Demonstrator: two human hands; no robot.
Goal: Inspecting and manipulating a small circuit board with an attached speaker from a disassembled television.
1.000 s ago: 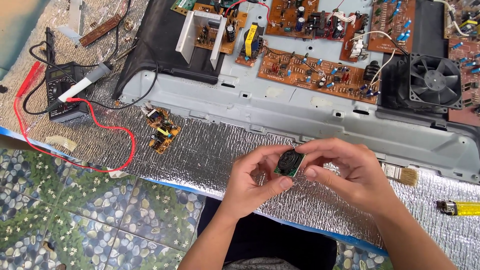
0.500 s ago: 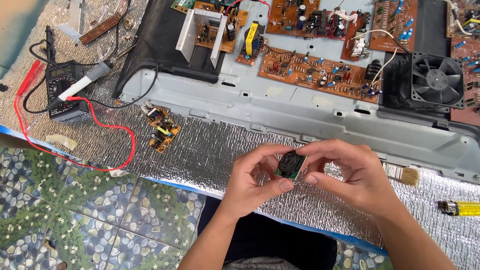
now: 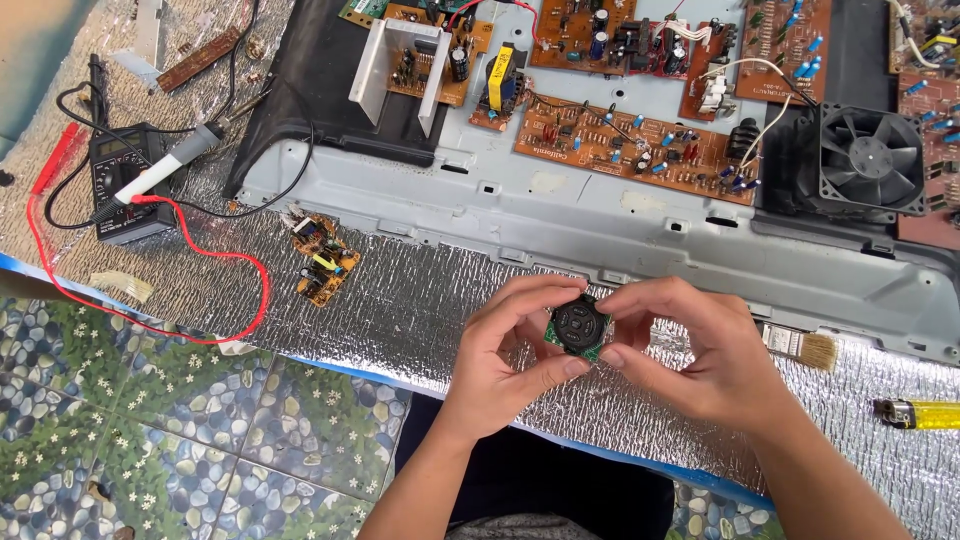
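A small green circuit board with a round black button pad (image 3: 581, 326) is held between both hands over the silver foil mat (image 3: 420, 300). My left hand (image 3: 500, 355) grips its left side with thumb and fingers. My right hand (image 3: 695, 355) pinches its right side. The pad faces up toward the camera.
A grey metal chassis (image 3: 600, 235) with brown circuit boards (image 3: 630, 140) and a black fan (image 3: 870, 160) lies behind. A small loose board (image 3: 322, 258), a multimeter (image 3: 125, 190) with red lead, a soldering iron (image 3: 165, 165), a brush (image 3: 805, 347) and a yellow lighter (image 3: 915, 413) lie around.
The small board has been turned in my fingers so its round black pad now faces up. Both hands stay in the same place.
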